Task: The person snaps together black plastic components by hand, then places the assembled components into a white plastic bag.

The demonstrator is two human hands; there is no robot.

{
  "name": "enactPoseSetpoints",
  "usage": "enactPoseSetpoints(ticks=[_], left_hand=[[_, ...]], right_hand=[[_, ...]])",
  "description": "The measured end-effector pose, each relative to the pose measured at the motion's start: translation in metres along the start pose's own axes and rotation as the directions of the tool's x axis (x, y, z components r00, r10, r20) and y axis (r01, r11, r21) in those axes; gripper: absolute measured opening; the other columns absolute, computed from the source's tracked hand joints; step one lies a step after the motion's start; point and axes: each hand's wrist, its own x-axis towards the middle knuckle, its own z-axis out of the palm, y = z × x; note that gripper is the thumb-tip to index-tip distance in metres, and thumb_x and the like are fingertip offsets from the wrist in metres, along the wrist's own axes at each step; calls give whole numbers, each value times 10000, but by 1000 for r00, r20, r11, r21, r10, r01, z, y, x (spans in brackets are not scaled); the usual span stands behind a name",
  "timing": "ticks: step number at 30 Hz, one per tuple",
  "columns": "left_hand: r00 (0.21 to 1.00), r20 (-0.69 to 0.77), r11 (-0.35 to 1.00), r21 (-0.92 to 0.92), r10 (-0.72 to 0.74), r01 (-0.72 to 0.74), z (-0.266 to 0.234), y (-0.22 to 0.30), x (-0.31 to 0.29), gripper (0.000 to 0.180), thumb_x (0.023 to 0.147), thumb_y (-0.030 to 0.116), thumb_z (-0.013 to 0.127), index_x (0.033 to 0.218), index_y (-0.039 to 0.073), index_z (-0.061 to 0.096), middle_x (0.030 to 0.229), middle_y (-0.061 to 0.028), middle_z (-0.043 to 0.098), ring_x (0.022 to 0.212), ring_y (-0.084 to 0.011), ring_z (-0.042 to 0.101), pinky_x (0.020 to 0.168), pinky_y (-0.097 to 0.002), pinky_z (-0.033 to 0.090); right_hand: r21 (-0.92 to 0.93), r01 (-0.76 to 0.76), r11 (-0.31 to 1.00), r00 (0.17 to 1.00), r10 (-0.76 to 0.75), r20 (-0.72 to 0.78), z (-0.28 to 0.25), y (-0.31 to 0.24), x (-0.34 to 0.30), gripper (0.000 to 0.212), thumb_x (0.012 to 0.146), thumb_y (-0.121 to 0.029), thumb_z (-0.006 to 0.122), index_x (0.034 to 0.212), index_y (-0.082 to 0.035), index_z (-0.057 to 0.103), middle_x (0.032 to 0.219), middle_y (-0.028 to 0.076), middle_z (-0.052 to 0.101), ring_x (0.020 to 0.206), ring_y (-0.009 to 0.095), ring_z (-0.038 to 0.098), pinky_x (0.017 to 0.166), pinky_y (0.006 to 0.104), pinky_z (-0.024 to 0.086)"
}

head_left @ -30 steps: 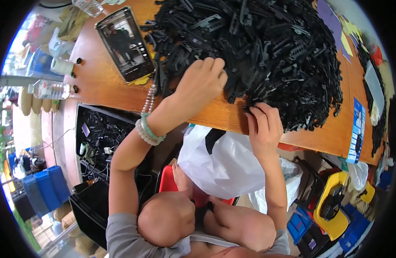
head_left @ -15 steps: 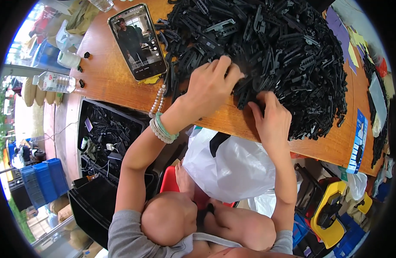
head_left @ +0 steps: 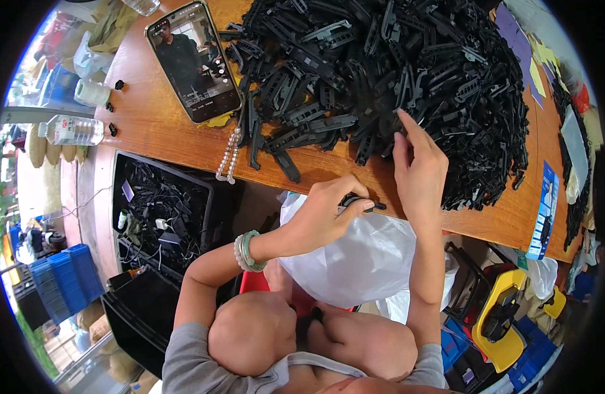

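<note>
A large heap of black plastic parts (head_left: 447,72), long and slotted, covers the far side of the wooden table (head_left: 135,72). My left hand (head_left: 325,213) is at the table's near edge, its fingers closed on a small black plastic part (head_left: 355,198) above a white plastic bag (head_left: 355,256). The bag hangs between the table edge and my knees. At the heap's near side my right hand (head_left: 422,164) has its index finger stretched out and its thumb apart, the fingertips by the parts. I see nothing held in it.
A phone (head_left: 194,62) showing a person lies at the left, beside a pearl strand (head_left: 229,154). Farther left is a plastic bottle (head_left: 76,130). A black crate (head_left: 164,210) of parts and cables stands below. At the right are a leaflet (head_left: 544,210) and a yellow chair (head_left: 502,322).
My left hand has drawn back from the heap to above the bag, with a black plastic part in its fingers. My right hand's index finger has stretched forward toward the heap.
</note>
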Motion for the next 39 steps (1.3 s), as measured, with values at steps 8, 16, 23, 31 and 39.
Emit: enactPoseSetpoints(ticks=[8, 16, 23, 31, 39], left_hand=[[996, 71, 988, -138, -58, 67, 5, -3, 12, 212, 899, 1, 553, 1100, -66, 572, 935, -149, 616, 711, -197, 656, 632, -281, 528], [997, 69, 993, -118, 36, -27, 7, -16, 17, 198, 894, -46, 509, 1062, -39, 614, 846, -102, 561, 640, -163, 622, 557, -266, 525], [1000, -10, 994, -112, 21, -22, 13, -15, 14, 162, 896, -58, 505, 1014, -54, 616, 853, -92, 551, 670, -160, 633, 565, -251, 528], [1000, -7, 990, -141, -24, 23, 11, -12, 15, 137, 905, -45, 523, 1016, -81, 594, 913, -105, 574, 729, -167, 661, 599, -246, 548], [968, -155, 974, -136, -199, 179, 17, 3, 12, 166, 907, 38, 572, 1039, -60, 595, 731, -85, 616, 559, -125, 636, 478, -235, 492]], right_hand=[[66, -79, 995, 990, 70, 119, -2, -6, -6, 276, 813, -88, 667, 1067, -4, 597, 805, 171, 630, 623, 333, 611, 546, 382, 483], [-25, -107, 994, 983, 110, 150, -5, -21, -21, 260, 821, 36, 572, 1075, -7, 607, 840, 157, 587, 625, 340, 573, 570, 379, 453], [13, -25, 1000, 999, 25, -48, 0, -17, -38, 225, 831, -15, 641, 1056, -11, 639, 711, 110, 549, 539, 257, 528, 507, 334, 422], [135, -1, 991, 1000, 0, 10, -3, -14, -49, 284, 815, -18, 648, 1098, -13, 634, 717, 113, 577, 530, 253, 551, 506, 341, 447], [400, -201, 894, 974, 226, -15, 0, -16, -60, 250, 872, -22, 615, 1112, 3, 553, 746, 120, 629, 561, 179, 599, 511, 275, 458]])
